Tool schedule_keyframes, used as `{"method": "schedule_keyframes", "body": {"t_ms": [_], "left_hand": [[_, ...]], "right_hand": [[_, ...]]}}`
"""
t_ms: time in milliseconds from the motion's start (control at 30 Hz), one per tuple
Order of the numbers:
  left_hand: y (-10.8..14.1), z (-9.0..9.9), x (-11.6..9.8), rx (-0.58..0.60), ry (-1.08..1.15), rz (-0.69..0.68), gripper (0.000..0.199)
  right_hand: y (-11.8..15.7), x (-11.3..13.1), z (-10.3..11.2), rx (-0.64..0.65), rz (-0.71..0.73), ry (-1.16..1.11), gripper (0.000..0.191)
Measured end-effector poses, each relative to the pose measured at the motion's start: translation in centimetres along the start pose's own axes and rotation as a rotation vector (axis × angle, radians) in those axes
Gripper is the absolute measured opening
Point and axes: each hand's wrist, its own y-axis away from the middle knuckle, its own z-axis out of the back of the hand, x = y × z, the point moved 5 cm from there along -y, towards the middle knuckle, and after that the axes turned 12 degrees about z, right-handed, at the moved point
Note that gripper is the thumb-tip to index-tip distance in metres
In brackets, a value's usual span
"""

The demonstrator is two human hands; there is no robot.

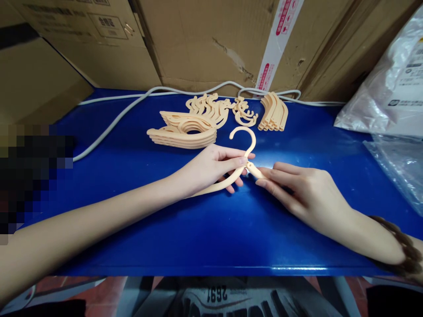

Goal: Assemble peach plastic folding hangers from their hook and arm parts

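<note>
Over the blue table (211, 237), my left hand (211, 167) pinches a cream plastic hanger part where its hook (253, 138) meets a curved arm (220, 186). The hook points up and away from me. My right hand (304, 189) grips a short cream arm piece (254, 171) between thumb and fingers. That piece's end touches the hanger part at the base of the hook. Most of the short piece is hidden by my right fingers, and my left hand covers some of the curved arm.
Behind my hands lie stacked hanger parts (185, 138), wavy pieces (211, 108), small hooks (244, 112) and curved tubes (273, 112). A white cable (112, 127) runs before cardboard boxes (205, 39). Plastic bags (386, 88) stand at the right.
</note>
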Motion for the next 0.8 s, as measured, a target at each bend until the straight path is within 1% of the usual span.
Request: {"method": "schedule_keyframes", "body": {"t_ms": [233,567,800], "left_hand": [[0.02,-0.13,0.06,-0.002,-0.004,0.012,0.032],[0.12,-0.24,-0.12,-0.035,-0.015,0.018,0.032],[-0.21,-0.26,0.10,-0.003,-0.005,0.034,0.030]], "right_hand": [[0.05,0.13,0.00,-0.008,0.003,0.032,0.035],[0.01,-0.14,-0.32,0.001,-0.004,0.010,0.035],[-0.13,-0.11,-0.20,0.008,0.008,-0.018,0.033]]}}
